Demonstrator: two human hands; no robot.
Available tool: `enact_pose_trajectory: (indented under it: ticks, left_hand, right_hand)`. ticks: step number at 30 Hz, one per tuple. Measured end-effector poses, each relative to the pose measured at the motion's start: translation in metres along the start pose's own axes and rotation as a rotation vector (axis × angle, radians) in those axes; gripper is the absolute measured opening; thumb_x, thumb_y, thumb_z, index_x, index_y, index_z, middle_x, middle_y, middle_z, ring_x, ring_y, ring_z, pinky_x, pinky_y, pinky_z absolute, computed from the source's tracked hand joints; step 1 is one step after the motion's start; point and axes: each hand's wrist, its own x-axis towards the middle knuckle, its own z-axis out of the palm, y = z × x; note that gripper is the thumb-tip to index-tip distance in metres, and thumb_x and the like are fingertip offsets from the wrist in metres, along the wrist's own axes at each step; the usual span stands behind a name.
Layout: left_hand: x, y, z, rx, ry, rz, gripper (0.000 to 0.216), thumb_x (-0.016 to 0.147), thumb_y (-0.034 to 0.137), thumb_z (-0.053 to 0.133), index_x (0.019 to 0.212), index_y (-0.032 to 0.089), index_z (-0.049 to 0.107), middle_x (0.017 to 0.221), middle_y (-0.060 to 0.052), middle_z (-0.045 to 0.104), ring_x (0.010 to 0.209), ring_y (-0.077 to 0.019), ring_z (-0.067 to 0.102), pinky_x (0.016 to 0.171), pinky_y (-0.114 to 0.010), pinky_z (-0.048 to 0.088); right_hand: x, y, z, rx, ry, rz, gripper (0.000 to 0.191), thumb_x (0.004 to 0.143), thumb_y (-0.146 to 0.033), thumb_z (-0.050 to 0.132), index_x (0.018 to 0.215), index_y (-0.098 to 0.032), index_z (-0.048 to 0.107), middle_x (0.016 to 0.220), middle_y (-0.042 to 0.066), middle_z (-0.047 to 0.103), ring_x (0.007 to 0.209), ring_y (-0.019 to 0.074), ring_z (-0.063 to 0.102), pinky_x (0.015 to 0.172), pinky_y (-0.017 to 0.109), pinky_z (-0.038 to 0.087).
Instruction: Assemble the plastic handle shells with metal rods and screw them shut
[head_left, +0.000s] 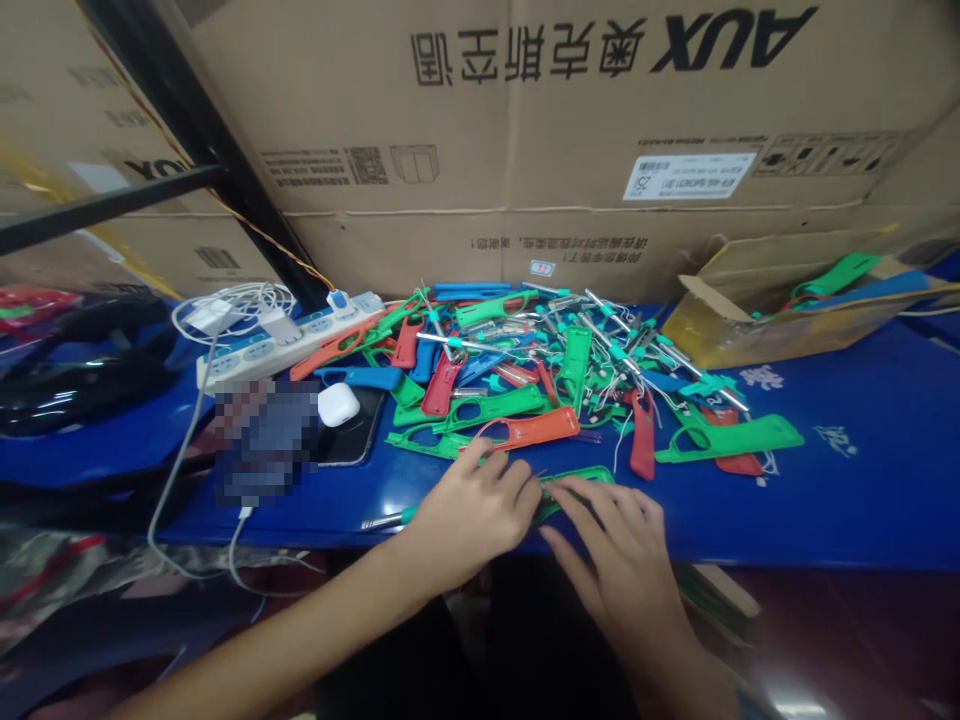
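Note:
Near the table's front edge, a green plastic lighter casing (589, 474) lies between my hands, mostly covered by fingers. My left hand (484, 500) is closed on its left part with curled fingers. My right hand (619, 530) grips its right part between the thumb and the bent fingers. A metal lighter tube (384, 522) with a teal collar sticks out to the left from under my left hand. Just beyond my fingers lies an orange lighter casing (536, 430). Small parts under my fingertips cannot be made out.
A heap of coloured casings and metal tubes with wires (517, 350) covers the table behind. At the left are a power strip (292, 340), a phone (360, 435) and a white earbud case (339, 404). An open carton (795, 325) stands right; a large carton (465, 150) rises behind.

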Motion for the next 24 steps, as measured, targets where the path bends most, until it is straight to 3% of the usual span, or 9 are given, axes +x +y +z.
enact_pose_trajectory:
  ticks: [9, 15, 24]
  left_hand:
    - [0.0079, -0.0046, -0.0041, 0.042, -0.032, 0.102, 0.010, 0.093, 0.010, 0.060, 0.091, 0.013, 0.069, 0.074, -0.002, 0.066, 0.065, -0.0209, 0.062, 0.075, -0.038, 0.043]
    - [0.0049, -0.0024, -0.0043, 0.034, -0.080, 0.078, 0.007, 0.092, 0.012, 0.063, 0.097, 0.012, 0.068, 0.086, -0.006, 0.071, 0.074, -0.0222, 0.066, 0.070, -0.035, 0.045]
    - [0.0054, -0.0024, -0.0045, 0.015, -0.098, 0.083, 0.007, 0.092, 0.010, 0.063, 0.097, 0.012, 0.067, 0.085, -0.006, 0.069, 0.072, -0.0219, 0.066, 0.063, -0.034, 0.047]
  right_hand:
    - [-0.0009, -0.0010, 0.0009, 0.014, 0.002, 0.018, 0.031, 0.109, -0.037, 0.044, 0.123, -0.020, 0.066, 0.117, 0.008, 0.072, 0.103, 0.0261, 0.060, 0.091, 0.043, 0.035]
    - [-0.0011, 0.0006, 0.0016, -0.014, -0.006, 0.013, 0.030, 0.109, -0.037, 0.046, 0.121, -0.021, 0.067, 0.118, 0.008, 0.072, 0.104, 0.0262, 0.061, 0.091, 0.043, 0.036]
    - [-0.0003, -0.0004, 0.0008, -0.007, -0.011, 0.017, 0.031, 0.110, -0.038, 0.043, 0.121, -0.021, 0.067, 0.118, 0.008, 0.072, 0.103, 0.0262, 0.060, 0.090, 0.043, 0.036]
